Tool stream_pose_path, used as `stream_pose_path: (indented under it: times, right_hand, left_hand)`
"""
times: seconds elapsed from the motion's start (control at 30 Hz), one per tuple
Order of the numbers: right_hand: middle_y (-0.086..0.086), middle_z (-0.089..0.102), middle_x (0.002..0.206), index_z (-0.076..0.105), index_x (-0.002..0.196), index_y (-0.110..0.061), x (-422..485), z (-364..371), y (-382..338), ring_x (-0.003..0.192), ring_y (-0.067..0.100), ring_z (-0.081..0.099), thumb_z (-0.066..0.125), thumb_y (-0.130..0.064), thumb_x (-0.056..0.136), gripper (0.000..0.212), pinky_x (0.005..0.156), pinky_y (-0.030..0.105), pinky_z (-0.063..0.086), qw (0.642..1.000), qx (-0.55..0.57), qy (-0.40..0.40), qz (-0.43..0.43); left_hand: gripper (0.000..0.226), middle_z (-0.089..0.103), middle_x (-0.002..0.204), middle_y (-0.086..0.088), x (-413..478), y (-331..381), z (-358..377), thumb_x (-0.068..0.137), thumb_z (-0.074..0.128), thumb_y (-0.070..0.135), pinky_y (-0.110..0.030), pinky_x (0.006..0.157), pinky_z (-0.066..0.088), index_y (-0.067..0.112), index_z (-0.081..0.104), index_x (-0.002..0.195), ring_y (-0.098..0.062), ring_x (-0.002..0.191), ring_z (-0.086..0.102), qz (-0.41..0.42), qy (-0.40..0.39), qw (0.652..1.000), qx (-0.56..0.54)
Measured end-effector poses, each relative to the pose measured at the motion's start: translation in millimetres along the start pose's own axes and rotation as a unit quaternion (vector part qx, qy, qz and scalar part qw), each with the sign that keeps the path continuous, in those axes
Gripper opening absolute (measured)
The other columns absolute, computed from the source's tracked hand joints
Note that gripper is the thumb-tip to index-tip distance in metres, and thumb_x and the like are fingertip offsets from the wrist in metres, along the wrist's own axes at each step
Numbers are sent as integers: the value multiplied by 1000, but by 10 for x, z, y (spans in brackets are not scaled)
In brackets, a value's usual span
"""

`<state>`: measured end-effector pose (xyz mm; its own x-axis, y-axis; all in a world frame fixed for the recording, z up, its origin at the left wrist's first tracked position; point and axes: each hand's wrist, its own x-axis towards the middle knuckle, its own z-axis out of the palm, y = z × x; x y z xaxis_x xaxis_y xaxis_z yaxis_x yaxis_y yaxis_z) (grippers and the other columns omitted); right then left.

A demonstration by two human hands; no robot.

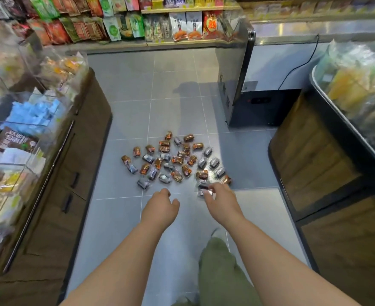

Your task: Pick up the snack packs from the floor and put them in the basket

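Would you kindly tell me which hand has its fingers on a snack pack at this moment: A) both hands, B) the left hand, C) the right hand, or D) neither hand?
C: the right hand pinches a dark snack pack at its fingertips, while the left hand hangs loosely curled above the bare floor, holding nothing.

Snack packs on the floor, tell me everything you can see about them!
The snack packs are small, shiny wrappers, some orange-brown, some dark grey. A few dozen lie scattered in a loose cluster on the grey tiled floor, several touching. The right hand pinches the nearest pack, a dark one at the cluster's near edge; the left hand touches none.
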<state>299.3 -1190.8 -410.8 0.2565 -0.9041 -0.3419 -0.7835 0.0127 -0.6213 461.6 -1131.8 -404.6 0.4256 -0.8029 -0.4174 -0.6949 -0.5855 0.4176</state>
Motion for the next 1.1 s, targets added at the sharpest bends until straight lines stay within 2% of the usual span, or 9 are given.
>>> stream_pose_path:
  times: [0.3,0.47,0.6,0.9,1.1]
  right_hand:
    - [10,48,130,51,129,-14,1825,-210,-420,121,28,44,45,-38,97,40,101,37,38,997,-50,-54,-14]
    - [11,47,128,52,125,-13,2576,-280,-804,117,29,47,46,-37,96,38,101,39,40,994,-62,-88,-33]
    - [12,44,131,48,130,-14,3001,-197,-1067,119,29,44,46,-38,96,42,103,41,38,990,-82,-109,-34]
    - [12,40,139,44,136,-14,3780,309,-1704,128,30,39,45,-38,97,46,108,40,33,988,-93,-123,14]
    - [11,40,139,45,136,-13,4235,688,-2004,129,30,38,46,-40,96,48,108,40,32,988,-77,-100,85]
  left_hand:
    - [47,49,139,-10,1550,288,-366,93,45,28,-34,100,40,9,44,136,-28,124,48,-96,-29,995,-19]
    - [39,53,128,-16,2176,400,-632,91,47,27,-36,93,44,7,47,125,-33,115,51,-153,-26,986,-62]
    - [47,51,133,-17,2594,376,-822,93,49,28,-37,97,42,8,41,135,-36,120,49,-167,-26,982,-86]
    - [39,54,125,-18,3617,-149,-1283,94,48,28,-35,89,42,5,45,126,-34,113,52,-160,-81,981,-78]
    - [37,56,124,-18,4368,-626,-1485,95,47,28,-31,82,38,4,46,123,-32,113,52,-201,-120,965,-119]
